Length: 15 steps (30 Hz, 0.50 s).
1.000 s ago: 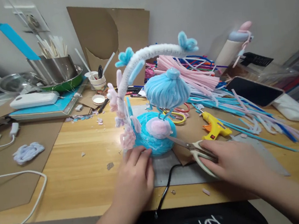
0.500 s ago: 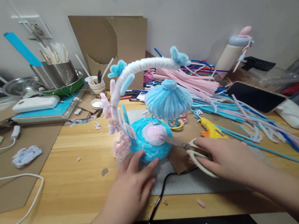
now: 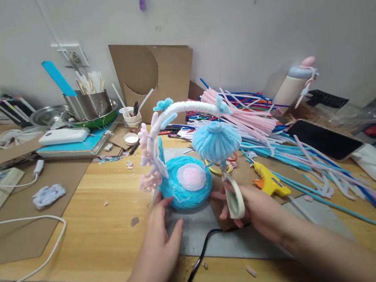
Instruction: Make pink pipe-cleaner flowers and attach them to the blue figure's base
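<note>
A fluffy craft lamp, apparently made of pipe cleaners, stands on the table. Its round blue base (image 3: pixel 177 195) has a pale pink-and-white disc (image 3: pixel 192 177) in the middle. From the left side rises a white arch (image 3: pixel 187 107) with pink flowers and blue leaves, and a pleated blue shade (image 3: pixel 216 143) hangs at its right end. My left hand (image 3: pixel 161 233) touches the base's left edge, thumb spread away from the fingers. In my right hand (image 3: pixel 254 208) are cream-handled scissors (image 3: pixel 240 203), held upright; a fingertip of that hand reaches the base's right edge.
A yellow glue gun (image 3: pixel 270 181) lies right of my right hand. Pipe cleaners (image 3: pixel 246 115) are heaped behind it, near a phone (image 3: pixel 324 138). A black cord (image 3: pixel 204 248) runs to the front edge. Cut cardboard (image 3: pixel 172 69) leans on the wall; a white cable (image 3: pixel 51 217) lies left.
The scissors have swung from pointing at the pink disc to upright beside the base. My left hand has slid from the base's front to its left edge. The camera view has shifted.
</note>
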Each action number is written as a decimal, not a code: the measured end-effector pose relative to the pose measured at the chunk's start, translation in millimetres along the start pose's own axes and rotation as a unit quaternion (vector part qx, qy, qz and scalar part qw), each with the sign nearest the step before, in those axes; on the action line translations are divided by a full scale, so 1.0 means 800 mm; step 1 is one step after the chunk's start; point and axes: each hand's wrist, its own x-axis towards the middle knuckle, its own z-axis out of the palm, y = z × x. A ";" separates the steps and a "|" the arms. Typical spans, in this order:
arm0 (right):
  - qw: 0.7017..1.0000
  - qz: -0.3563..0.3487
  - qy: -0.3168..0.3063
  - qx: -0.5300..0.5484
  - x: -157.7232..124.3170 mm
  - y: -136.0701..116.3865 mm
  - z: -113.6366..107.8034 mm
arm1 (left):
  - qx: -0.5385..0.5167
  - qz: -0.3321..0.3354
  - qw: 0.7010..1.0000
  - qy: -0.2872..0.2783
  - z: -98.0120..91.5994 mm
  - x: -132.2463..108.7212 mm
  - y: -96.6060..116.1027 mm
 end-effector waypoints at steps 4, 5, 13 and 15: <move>0.986 0.075 -0.100 0.110 -0.010 0.021 0.011 | 0.092 0.030 0.993 0.065 -0.003 0.023 0.002; 0.982 0.085 -0.124 0.117 -0.013 0.025 0.010 | 0.129 0.049 0.987 0.078 -0.003 0.028 0.006; 0.932 -0.028 -0.019 -0.362 -0.040 0.009 -0.053 | 0.339 0.187 0.917 -0.100 0.010 0.047 0.045; 0.854 -0.082 0.055 -0.510 -0.049 0.000 -0.064 | 0.358 0.181 0.909 -0.113 0.011 0.047 0.047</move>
